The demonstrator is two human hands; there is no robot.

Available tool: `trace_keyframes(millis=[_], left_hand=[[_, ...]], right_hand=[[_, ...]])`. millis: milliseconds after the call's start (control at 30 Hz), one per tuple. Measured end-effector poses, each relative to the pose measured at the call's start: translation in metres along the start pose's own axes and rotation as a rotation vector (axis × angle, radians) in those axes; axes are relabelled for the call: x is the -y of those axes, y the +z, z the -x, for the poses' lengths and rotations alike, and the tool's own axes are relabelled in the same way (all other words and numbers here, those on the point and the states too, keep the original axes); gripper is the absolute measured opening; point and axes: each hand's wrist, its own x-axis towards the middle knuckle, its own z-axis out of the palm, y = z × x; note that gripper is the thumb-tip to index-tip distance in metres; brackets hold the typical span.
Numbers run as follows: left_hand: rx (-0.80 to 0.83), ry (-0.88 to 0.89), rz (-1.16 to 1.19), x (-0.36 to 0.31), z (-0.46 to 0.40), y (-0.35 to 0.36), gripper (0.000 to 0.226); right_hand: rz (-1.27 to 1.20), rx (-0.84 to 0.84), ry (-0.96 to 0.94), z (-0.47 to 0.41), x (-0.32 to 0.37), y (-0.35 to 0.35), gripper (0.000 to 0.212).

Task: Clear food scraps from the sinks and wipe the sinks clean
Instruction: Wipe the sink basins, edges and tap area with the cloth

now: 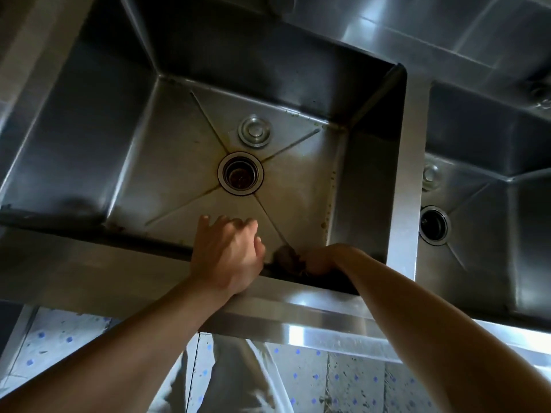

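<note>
Gathering: right hand (320,259) curled over a brown scrap clump (287,257) at the near wall of the main sink (98,120); grip itself not visible.
Left hand (229,251): fingers loosely bent, holding nothing, just beside the clump.
Risk: loose scraps might have slid beyond the fingertips into the open drain (240,173).
Second sink (492,204): no scraps seen.

Dim overall, glare streaks on sink rim (328,329) at 5 o'clock, bright wall (477,31) reflections at 1 o'clock, deep shadow on far sink wall, wide-angle bending at edges, soft, slightly smeared detail
</note>
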Motion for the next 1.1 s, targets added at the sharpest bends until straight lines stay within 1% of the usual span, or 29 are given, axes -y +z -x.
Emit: trace_keyframes(millis=[67, 200, 367, 467, 533, 633, 733, 800, 833, 933, 1000, 1100], left_hand=[[0.004, -0.006, -0.012, 0.000, 0.001, 0.000, 0.016], [0.025, -0.022, 0.015, 0.000, 0.002, -0.002, 0.018], [0.099, -0.040, -0.022, -0.003, 0.001, -0.006, 0.014], [0.142, -0.032, -0.054, -0.002, 0.000, -0.009, 0.016], [0.124, -0.011, -0.042, 0.001, 0.000, -0.015, 0.016], [0.077, 0.040, 0.048, 0.003, -0.002, -0.027, 0.013], [0.075, 0.072, 0.213, 0.002, -0.006, -0.047, 0.021], [0.109, 0.043, 0.356, 0.000, -0.011, -0.060, 0.025], [0.123, 0.031, 0.434, -0.001, -0.014, -0.066, 0.027], [0.132, 0.034, 0.639, -0.007, -0.024, -0.080, 0.032], [0.124, 0.028, 0.769, -0.014, -0.029, -0.089, 0.037], [0.173, 0.048, 1.112, -0.032, -0.027, -0.101, 0.045]], right_hand=[[0.070, -0.015, -0.026, 0.014, -0.002, -0.002, 0.033], [0.134, -0.037, 0.049, 0.050, -0.005, -0.011, 0.023], [0.148, -0.099, 0.079, 0.097, -0.001, -0.018, 0.032], [0.141, -0.168, 0.086, 0.119, 0.003, -0.023, 0.030], [0.085, -0.283, 0.100, 0.130, 0.002, -0.024, 0.028], [-0.132, -0.511, 0.097, 0.132, -0.001, -0.021, 0.027], [-0.523, -0.796, 0.033, 0.132, 0.004, -0.012, 0.026], [-0.808, -0.920, -0.005, 0.133, 0.014, -0.003, 0.023], [-0.880, -0.995, -0.019, 0.133, 0.018, 0.000, 0.023], [-0.919, -1.251, -0.054, 0.138, 0.033, 0.007, 0.024], [-0.911, -1.369, -0.095, 0.146, 0.042, 0.007, 0.027], [-0.842, -1.498, -0.152, 0.160, 0.052, 0.006, 0.037]])
